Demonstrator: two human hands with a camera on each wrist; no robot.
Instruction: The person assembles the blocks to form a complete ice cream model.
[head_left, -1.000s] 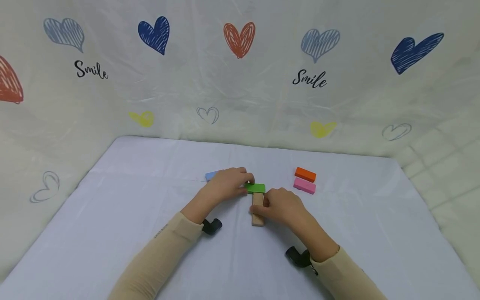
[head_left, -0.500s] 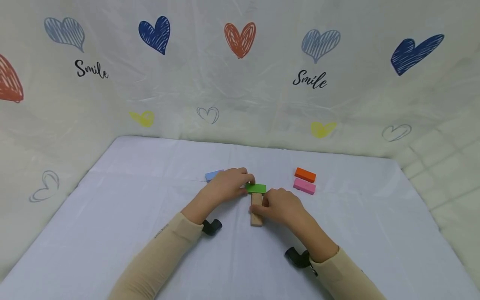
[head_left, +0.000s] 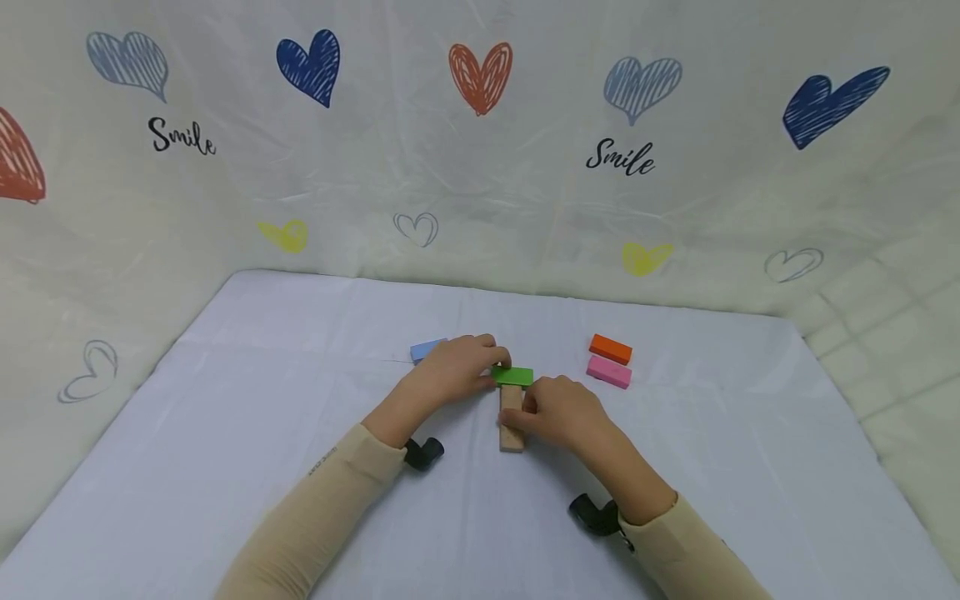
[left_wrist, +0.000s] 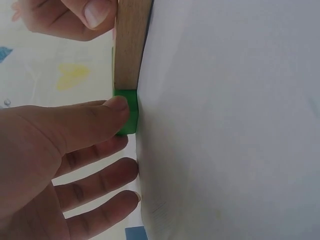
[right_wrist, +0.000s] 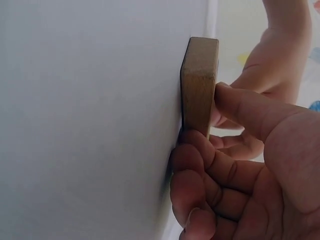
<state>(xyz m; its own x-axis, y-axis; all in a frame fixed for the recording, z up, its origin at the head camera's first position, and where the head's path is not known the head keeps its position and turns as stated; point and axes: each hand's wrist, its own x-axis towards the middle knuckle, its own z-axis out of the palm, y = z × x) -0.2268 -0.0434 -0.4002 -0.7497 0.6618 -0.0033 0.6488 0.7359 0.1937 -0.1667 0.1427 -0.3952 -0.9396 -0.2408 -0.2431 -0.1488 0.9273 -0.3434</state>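
Note:
In the head view a green block lies crosswise against the far end of a plain wooden block, the two forming a T. My left hand pinches the green block's left end between thumb and fingers; the left wrist view shows the thumb on the green block. My right hand grips the wooden block from the right, its thumb on top. In the right wrist view the fingers curl along the side of the wooden block, which lies flat on the cloth.
A light blue block lies behind my left hand, partly hidden. Right of the green block are an orange block and a pink block, side by side. A white cloth covers the table, with a heart-printed backdrop behind.
The wooden block has shifted slightly left under my right hand, and the green block very slightly right. Both hands keep their hold.

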